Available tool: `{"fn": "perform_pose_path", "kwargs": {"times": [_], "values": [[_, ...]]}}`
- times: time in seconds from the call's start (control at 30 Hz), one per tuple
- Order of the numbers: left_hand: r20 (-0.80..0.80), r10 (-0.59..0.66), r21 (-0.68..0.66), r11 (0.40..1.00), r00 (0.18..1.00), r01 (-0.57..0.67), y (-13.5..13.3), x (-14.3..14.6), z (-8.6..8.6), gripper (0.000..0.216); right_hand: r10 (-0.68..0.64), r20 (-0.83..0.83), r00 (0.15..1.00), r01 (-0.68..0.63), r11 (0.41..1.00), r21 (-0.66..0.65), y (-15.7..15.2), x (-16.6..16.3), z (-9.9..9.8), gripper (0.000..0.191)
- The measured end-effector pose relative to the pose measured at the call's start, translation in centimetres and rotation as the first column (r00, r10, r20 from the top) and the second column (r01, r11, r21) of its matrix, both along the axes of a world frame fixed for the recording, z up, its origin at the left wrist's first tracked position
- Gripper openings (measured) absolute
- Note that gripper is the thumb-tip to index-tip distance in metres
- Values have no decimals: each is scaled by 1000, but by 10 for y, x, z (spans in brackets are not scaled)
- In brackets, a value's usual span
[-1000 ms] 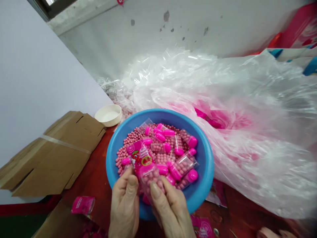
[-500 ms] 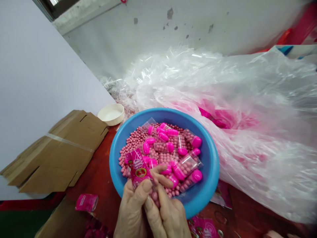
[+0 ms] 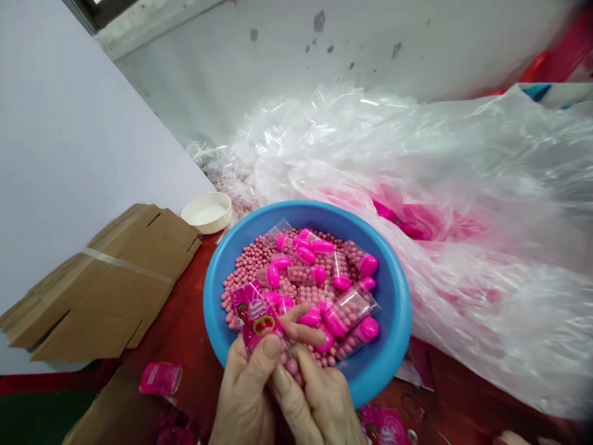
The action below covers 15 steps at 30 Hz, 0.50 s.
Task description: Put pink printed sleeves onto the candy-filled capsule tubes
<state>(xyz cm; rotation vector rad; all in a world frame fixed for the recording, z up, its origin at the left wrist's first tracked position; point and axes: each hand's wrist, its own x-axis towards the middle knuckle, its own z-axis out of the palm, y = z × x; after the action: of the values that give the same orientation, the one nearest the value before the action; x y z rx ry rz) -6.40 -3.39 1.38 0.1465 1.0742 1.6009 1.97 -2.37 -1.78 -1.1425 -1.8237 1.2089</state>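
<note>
Both of my hands meet at the near rim of a blue basin (image 3: 398,290). My left hand (image 3: 245,395) pinches a pink printed packet (image 3: 254,314) with thumb over its lower end. My right hand (image 3: 315,395) is closed against the same packet from the right, fingers curled over the small pink candy balls (image 3: 250,262) at the packet's lower end. The basin holds loose pink balls and several clear tubes with pink caps (image 3: 343,309).
A large heap of clear plastic bags (image 3: 440,216) fills the right side. Flattened cardboard (image 3: 106,284) lies at the left, a small white bowl (image 3: 207,212) behind the basin. Another pink packet (image 3: 161,378) lies on the red table near the left edge.
Compared with a second ago the packet sits lower and more upright between my hands, which have drawn closer together. Over the last half second almost nothing moves.
</note>
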Motion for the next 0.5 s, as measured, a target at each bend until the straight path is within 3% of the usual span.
{"fn": "perform_pose_path", "kwargs": {"times": [0.13,0.3,0.5], "values": [[43,6,-31,1000,999,-5,-6,4,-7,16,8,-71,997,-14,997,-82,2,-1,-3,57],[53,-11,-45,999,999,13,-6,-6,0,28,81,-214,974,-132,962,-238,11,2,-5,43],[-118,26,-35,999,993,-30,-1,-2,3,20,105,-191,976,-144,968,-207,9,5,-11,40]]}}
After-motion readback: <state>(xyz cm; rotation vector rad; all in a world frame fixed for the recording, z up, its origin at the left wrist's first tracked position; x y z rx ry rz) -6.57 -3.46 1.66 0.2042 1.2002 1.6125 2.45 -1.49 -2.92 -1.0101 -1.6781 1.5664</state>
